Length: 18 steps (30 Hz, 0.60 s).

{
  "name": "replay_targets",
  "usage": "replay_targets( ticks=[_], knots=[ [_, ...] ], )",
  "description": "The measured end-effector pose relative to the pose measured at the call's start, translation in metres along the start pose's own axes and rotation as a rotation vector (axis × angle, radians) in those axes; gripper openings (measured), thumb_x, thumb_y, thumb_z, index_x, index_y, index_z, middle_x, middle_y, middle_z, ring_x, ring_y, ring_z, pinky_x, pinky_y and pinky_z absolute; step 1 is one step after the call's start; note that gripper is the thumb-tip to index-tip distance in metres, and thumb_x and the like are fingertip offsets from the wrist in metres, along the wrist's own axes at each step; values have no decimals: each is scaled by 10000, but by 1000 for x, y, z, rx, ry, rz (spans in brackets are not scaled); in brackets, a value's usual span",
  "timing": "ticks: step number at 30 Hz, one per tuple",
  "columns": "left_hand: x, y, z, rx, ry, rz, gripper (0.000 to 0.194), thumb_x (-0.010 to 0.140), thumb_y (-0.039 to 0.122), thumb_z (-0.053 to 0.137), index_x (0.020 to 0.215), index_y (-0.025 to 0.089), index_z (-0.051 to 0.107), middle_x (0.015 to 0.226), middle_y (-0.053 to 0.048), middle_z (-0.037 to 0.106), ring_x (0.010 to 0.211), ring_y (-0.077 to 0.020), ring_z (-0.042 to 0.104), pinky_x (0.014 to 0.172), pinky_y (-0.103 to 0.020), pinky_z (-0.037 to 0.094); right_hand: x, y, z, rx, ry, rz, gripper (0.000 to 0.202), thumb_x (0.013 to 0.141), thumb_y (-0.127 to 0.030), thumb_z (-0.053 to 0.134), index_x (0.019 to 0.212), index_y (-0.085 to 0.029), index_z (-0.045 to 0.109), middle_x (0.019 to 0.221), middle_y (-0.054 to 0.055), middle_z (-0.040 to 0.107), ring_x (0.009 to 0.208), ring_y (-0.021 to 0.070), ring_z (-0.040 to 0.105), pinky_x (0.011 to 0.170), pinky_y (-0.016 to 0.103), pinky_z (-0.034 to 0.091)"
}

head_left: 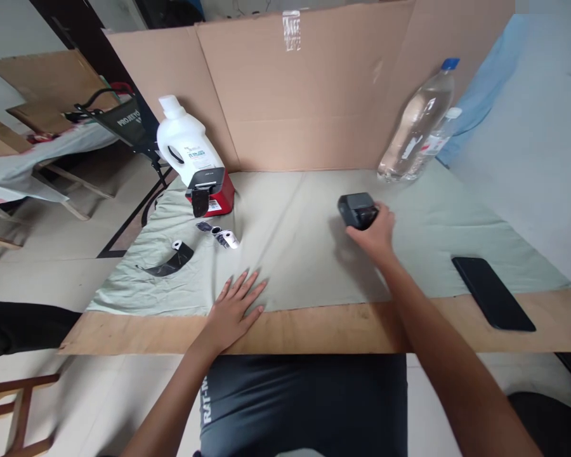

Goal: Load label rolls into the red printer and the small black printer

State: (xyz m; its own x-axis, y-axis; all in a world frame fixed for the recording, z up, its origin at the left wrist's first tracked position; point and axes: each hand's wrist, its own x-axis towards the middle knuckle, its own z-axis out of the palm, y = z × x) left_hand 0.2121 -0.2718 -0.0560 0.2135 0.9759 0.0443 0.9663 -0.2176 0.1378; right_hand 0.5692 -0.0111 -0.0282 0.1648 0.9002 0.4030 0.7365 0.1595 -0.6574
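Note:
My right hand [378,238] grips a small dark box-shaped device [358,209] from its right side, over the right middle of the cloth. Whether the device touches the cloth, I cannot tell. My left hand [235,310] lies flat with its fingers spread, across the cloth's front edge and the bare wood. Beyond it are small white rolls with dark strips [229,238]. Farther left, a curled black strip [171,261] has a white roll at its end. A red and black boxy device [221,195] stands behind these, with a dark strip hanging from its front.
A white jug [190,143] stands behind the red device. Upright cardboard [309,89] lines the back. A large clear bottle [416,127] and a smaller bottle [435,143] stand at the back right. A black phone [492,292] lies near the table's front right edge [314,330].

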Motion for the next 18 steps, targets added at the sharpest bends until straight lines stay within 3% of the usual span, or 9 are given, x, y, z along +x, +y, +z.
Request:
replay_targets(
  ticks=[4, 7, 10, 18],
  knots=[
    [2, 1, -2, -7, -9, 6, 570, 1124, 481, 433, 1684, 376, 414, 1789, -12, 342, 1684, -289, 280, 1358, -606, 267, -59, -67, 42, 109, -85, 33, 837, 658, -369, 810, 1396, -244, 438, 1294, 152, 521, 1261, 372, 481, 1117, 568, 459],
    [3, 3, -5, -12, -27, -4, 576, 1129, 489, 405, 1691, 359, 406, 1792, -13, 335, 1689, -289, 266, 1360, -609, 261, -86, -96, 62, 137, -142, 91, 836, 665, -351, 810, 1405, -247, 435, 1304, 159, 510, 1284, 383, 463, 1111, 560, 466],
    [3, 4, -7, -26, -34, -9, 581, 1129, 496, 395, 1691, 349, 411, 1797, -10, 320, 1695, -291, 249, 1366, -609, 247, -100, -105, 69, 104, -128, 125, 852, 682, -338, 800, 1439, -222, 428, 1316, 173, 484, 1305, 395, 442, 1094, 554, 479],
    [3, 4, -7, -63, -31, -22, 570, 1122, 494, 410, 1676, 363, 435, 1796, 7, 319, 1694, -286, 250, 1373, -607, 234, -110, -99, 72, 53, -76, 89, 904, 692, -320, 791, 1501, -198, 407, 1294, 177, 480, 1266, 391, 449, 1133, 592, 447]
  ],
)
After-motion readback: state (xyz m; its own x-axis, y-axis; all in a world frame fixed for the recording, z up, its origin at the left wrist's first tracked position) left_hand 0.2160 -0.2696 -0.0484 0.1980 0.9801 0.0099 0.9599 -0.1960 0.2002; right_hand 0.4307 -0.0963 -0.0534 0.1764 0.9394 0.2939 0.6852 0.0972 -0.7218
